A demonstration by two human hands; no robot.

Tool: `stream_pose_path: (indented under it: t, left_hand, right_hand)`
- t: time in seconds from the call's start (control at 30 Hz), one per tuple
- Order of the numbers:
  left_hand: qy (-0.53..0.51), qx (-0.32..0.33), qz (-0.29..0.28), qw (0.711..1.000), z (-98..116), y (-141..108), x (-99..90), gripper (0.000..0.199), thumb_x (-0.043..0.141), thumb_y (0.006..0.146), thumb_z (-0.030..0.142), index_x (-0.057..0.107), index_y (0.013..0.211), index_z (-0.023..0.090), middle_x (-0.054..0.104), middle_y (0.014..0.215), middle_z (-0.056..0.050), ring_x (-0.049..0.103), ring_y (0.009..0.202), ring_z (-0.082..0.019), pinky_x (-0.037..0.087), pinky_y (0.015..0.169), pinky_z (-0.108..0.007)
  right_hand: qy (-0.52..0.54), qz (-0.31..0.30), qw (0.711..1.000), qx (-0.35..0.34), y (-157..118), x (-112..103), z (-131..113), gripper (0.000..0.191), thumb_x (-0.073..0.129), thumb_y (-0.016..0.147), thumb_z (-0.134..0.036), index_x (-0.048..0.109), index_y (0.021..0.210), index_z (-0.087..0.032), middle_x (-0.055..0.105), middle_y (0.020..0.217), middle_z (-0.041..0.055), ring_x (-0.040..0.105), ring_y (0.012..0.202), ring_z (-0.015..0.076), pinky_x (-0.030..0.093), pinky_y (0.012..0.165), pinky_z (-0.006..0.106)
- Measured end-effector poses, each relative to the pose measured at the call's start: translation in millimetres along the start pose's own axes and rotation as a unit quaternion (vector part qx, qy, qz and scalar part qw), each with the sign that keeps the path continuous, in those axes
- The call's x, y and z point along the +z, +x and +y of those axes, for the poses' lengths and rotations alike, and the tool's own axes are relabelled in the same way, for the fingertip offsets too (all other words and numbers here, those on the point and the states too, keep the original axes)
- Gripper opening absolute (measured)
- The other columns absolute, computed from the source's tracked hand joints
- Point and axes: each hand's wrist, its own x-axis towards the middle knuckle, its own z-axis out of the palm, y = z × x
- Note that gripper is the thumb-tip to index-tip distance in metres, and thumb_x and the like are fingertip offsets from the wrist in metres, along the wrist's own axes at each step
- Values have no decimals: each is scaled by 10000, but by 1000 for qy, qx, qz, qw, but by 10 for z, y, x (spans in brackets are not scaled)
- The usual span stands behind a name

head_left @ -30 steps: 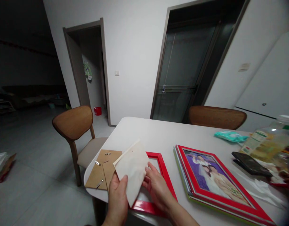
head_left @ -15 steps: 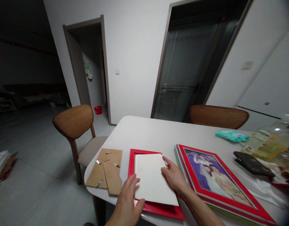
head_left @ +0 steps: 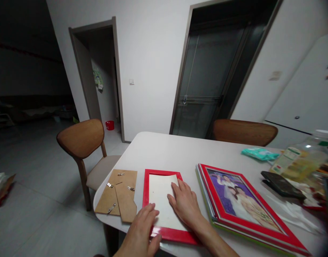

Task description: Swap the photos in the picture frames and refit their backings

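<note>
A red picture frame point(head_left: 177, 235) lies on the table in front of me, with a white backing sheet point(head_left: 161, 200) inside its rails. My right hand point(head_left: 185, 204) rests flat on the right part of the sheet, fingers stretched out. At the frame's lower left corner is my left hand point(head_left: 141, 228), its fingers across the left rail and its thumb apart by the bottom rail. Left of the frame lies a brown backboard point(head_left: 126, 175) with metal clips and a stand leg point(head_left: 126, 203).
On the right, a framed wedding photo point(head_left: 241, 203) tops a stack of frames. Beyond it are a black wallet-like object point(head_left: 281, 185), a teal packet point(head_left: 260, 154) and a large clear jug point(head_left: 300, 160). Wooden chairs stand at the table's left point(head_left: 82, 139) and far side point(head_left: 244, 132).
The white sheet has gone from lying tilted over the frame's right and bottom rails to sitting inside them. My right hand has moved from the sheet's edge onto its surface.
</note>
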Motion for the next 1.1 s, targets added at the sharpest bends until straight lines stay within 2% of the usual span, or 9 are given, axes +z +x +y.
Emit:
stream_pose_path:
  t: [0.23, 0.3, 0.4, 0.53, 0.63, 0.77, 0.93, 1.0, 1.1]
  left_hand:
    - [123, -131, 34, 983, -890, -479, -379, 614, 629, 611, 260, 425, 1185, 182, 393, 1280, -150, 317, 1180, -338, 287, 917, -556]
    - [129, -121, 46, 983, -1083, -609, -410, 592, 625, 623, 247, 431, 1180, 191, 405, 1277, -130, 330, 1180, -308, 321, 926, -500]
    - [120, -85, 86, 985, -1168, -709, -400, 466, 562, 677, 177, 474, 1133, 219, 486, 1215, -86, 427, 1124, -246, 394, 904, -409]
    - [107, -79, 126, 983, -1128, -683, -420, 340, 525, 708, 161, 533, 1041, 231, 596, 1056, -60, 528, 1004, -228, 441, 852, -400]
    - [115, -95, 142, 979, -1185, -654, -465, 390, 566, 678, 193, 522, 1065, 212, 544, 1138, -78, 495, 1047, -246, 425, 865, -421]
    - [121, -91, 141, 978, -1298, -657, -540, 335, 602, 663, 248, 575, 993, 203, 590, 1074, -85, 547, 981, -246, 471, 816, -384]
    - [105, -41, 196, 974, -999, -529, -660, 318, 580, 702, 333, 573, 990, 197, 621, 1008, -84, 576, 923, -235, 491, 790, -359]
    - [86, -15, 215, 973, -736, -392, -647, 342, 593, 698, 339, 560, 1004, 190, 606, 1028, -96, 553, 952, -241, 477, 811, -376]
    - [37, 19, 187, 982, -347, -141, -500, 320, 617, 690, 285, 558, 985, 176, 596, 1041, -108, 537, 967, -235, 475, 811, -367]
  right_hand:
    - [-7, -44, 999, 5, 17, 100, 60, 478, 369, 786, -394, 427, 1185, -137, 218, 1357, 167, 164, 1225, 349, 173, 893, 547]
    - [-1, -19, 1000, 3, 0, 63, -14, 469, 388, 780, -376, 441, 1171, -123, 211, 1357, 178, 147, 1230, 351, 153, 901, 550]
    - [66, 7, 996, -62, -66, -58, -316, 439, 405, 780, -325, 441, 1173, -132, 329, 1302, 164, 241, 1203, 296, 193, 925, 471]
    - [184, -59, 961, -196, -150, -128, -942, 398, 456, 754, -340, 468, 1124, -194, 560, 1039, 89, 476, 951, 213, 327, 826, 351]
    - [145, -69, 971, -177, -143, -5, -1307, 483, 579, 615, -415, 513, 1022, -163, 555, 964, 115, 468, 901, 270, 330, 788, 421]
    - [199, -93, 960, -173, -125, 121, -1476, 456, 595, 556, -246, 506, 996, -165, 511, 972, 101, 460, 900, 242, 386, 739, 351]
    - [320, -58, 927, -186, -199, -255, -1256, 430, 549, 574, -153, 513, 1000, -205, 475, 997, 65, 460, 918, 194, 390, 795, 314]
    - [332, -43, 924, -188, -245, -465, -1028, 357, 527, 580, -130, 546, 927, -208, 472, 991, 59, 460, 927, 186, 389, 810, 310]
    - [310, -57, 938, -144, -318, -626, -582, 336, 495, 593, -125, 563, 913, -205, 475, 1018, 65, 460, 961, 188, 366, 863, 334]
